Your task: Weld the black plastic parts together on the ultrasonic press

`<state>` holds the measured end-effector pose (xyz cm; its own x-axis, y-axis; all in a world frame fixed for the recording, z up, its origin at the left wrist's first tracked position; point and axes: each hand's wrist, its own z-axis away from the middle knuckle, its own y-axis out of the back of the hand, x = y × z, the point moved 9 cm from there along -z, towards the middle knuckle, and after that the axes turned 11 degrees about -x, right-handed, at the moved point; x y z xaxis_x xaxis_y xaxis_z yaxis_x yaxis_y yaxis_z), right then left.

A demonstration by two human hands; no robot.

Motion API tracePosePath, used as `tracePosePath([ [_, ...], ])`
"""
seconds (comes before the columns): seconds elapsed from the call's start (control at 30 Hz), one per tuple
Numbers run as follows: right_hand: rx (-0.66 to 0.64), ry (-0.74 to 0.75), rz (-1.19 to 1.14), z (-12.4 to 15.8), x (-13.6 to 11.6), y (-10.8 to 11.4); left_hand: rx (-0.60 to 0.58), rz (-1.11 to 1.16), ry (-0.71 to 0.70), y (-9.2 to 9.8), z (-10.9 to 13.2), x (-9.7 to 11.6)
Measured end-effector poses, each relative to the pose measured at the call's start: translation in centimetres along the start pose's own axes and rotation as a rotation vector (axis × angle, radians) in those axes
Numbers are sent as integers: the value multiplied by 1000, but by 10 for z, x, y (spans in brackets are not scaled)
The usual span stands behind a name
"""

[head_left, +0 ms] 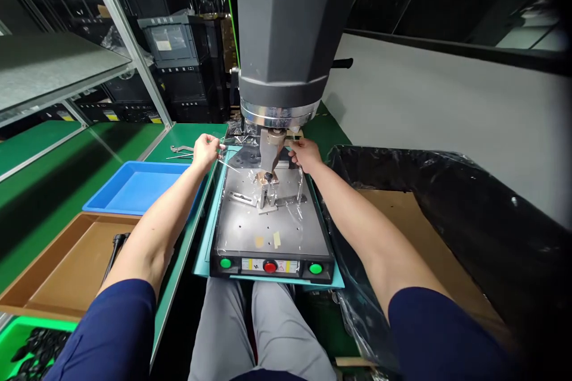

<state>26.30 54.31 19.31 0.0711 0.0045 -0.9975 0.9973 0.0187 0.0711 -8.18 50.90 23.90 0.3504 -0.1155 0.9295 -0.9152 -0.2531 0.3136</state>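
My left hand is closed in a pinch at the far left corner of the machine's metal base plate. A thin metal rod shows just below its fingertips; whether they hold it I cannot tell. My right hand is closed beside the metal welding horn, its fingertips partly hidden. Thin dark strands run near both hands behind the horn. Under the horn's tip stands a small metal fixture, with a slotted metal bracket on its left. Clear film lies over parts of the plate.
The grey machine head hangs above. Green buttons and a red button line the base's front. At left are a wrench, a blue tray and a brown tray. A black-lined box stands right.
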Motion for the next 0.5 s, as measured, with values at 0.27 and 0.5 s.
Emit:
tracePosePath([
  [0.27,59,-89,35,-47,28,6,-80,-19,70,-27,-42,-1],
  [0.5,68,-149,72,-67,67,-1,-68,-72,116,-41,-62,-37],
])
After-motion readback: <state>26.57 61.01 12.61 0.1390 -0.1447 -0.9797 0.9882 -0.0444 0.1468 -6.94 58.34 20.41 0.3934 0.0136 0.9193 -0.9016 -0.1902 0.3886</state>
